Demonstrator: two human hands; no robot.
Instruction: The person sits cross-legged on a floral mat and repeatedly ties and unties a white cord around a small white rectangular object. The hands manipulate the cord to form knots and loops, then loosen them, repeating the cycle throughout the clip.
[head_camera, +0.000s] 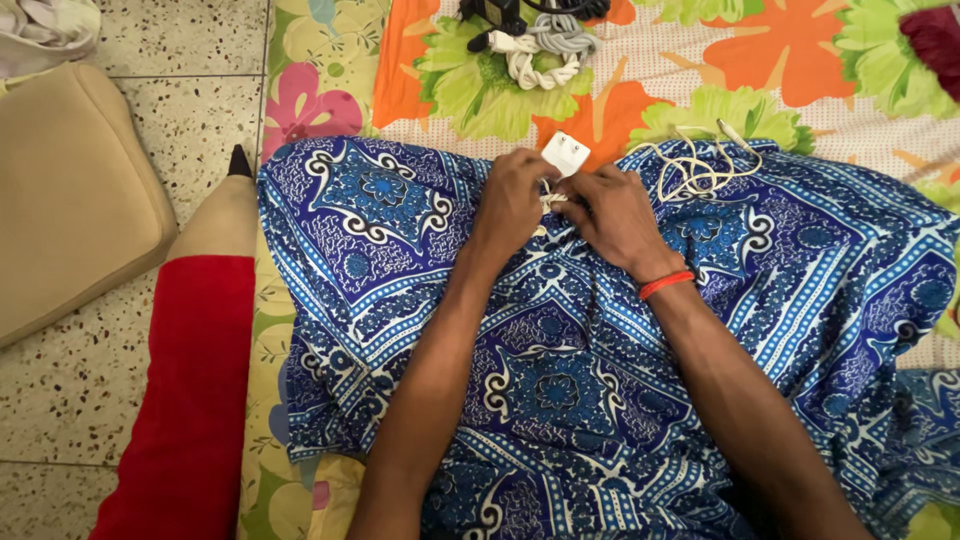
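Charger (565, 154): white, square, lay on the blue patterned cloth (560, 380) just beyond the fingertips, two small pins facing up. Its pale cord (549, 197) ran back between the two hands and was pinched there. Left hand (512, 200) curled closed over the cord, knuckles up, thumb side toward the right hand. Right hand (615, 215) closed likewise, fingertips meeting the left hand's at the cord; a red band (666, 284) circled that wrist. Both grips shut on the cord, hands touching each other above the lap. Loose loops of the same cream cable (695, 165) sprawled on the cloth just right of the right hand, a plug end pointing away toward the floral sheet (700, 80). Farther off, at the top edge, sat a bundle of coiled white cables (545, 50) with a dark adapter (495, 15) beside it, well apart from the hands. Left of the lap lay a long red cushion (190, 400) with a beige, black-tipped end, pencil-shaped, partly on the sheet's edge. Beyond that, a tan cushion (70, 190) rested on the speckled floor (190, 120). A dark red thing showed at the top right corner, too cropped to tell.
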